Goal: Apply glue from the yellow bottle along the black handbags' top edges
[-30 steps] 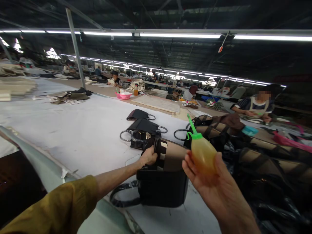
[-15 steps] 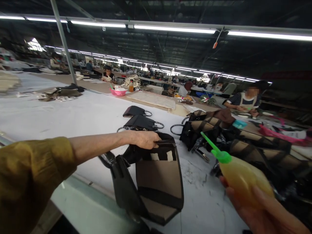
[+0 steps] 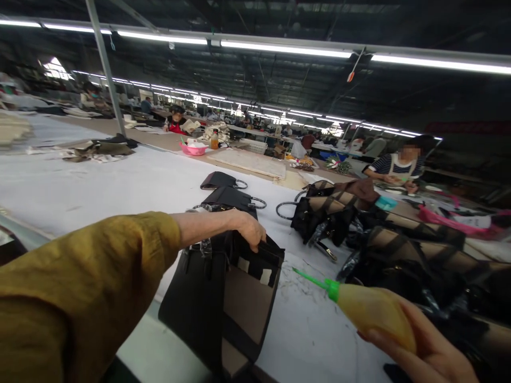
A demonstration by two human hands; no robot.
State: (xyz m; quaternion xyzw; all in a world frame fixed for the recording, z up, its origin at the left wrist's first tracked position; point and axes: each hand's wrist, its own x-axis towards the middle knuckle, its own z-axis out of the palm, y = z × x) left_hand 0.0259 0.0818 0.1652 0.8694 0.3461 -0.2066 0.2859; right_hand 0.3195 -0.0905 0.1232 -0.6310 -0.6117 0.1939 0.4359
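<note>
My left hand (image 3: 250, 230) reaches across, its fingers closed on the upper edge of a black handbag (image 3: 194, 308). The bag lies opened out, with a brown lining panel (image 3: 247, 300) and two pale patches near its top edge. In my right hand (image 3: 429, 343) is a squeeze bottle (image 3: 373, 314) of yellowish liquid. Its thin green nozzle (image 3: 313, 279) points left, a little apart from the bag's right edge. The fingertips of my left hand are partly hidden against the dark bag.
Further black bags (image 3: 229, 198) with looped handles lie just beyond on the white tabletop (image 3: 159, 181). A heap of black and brown bags (image 3: 331, 210) fills the right side. A pink basin (image 3: 194, 149) stands at the back; a co-worker (image 3: 399, 165) sits far right.
The bottle has swung from pointing up-left to nearly level and moved left and down, toward the bag. My left forearm has reached further in, and the bag has shifted left and turned.
</note>
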